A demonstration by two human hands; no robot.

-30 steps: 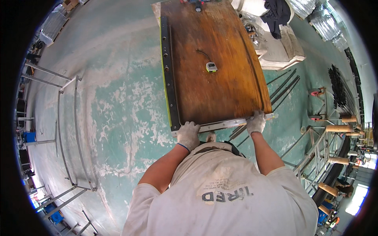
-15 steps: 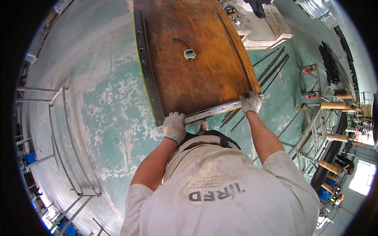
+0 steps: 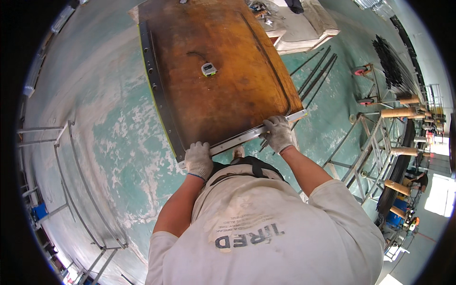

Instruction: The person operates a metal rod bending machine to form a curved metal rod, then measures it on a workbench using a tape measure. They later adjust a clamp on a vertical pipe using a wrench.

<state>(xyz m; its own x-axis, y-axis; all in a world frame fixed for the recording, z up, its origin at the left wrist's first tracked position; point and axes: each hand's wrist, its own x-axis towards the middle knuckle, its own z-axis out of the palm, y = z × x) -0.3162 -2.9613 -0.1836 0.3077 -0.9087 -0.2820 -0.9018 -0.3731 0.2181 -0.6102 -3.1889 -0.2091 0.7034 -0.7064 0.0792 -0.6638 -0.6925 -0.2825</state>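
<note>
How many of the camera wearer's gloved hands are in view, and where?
2: the left hand at the metal strip, toward its left end; the right hand on that strip, short of its right end.

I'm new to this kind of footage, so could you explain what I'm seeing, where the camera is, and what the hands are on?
There's no robot here: a person works in gloves. The wide fisheye camera is worn on the head and looks down, so straight edges bend. The left hand is at the near left corner of a brown board; the right hand is over the metal strip along its near edge. I can't tell how firmly either grips. A tape measure lies on the board, and a dark, holed rail runs along its left side.
</note>
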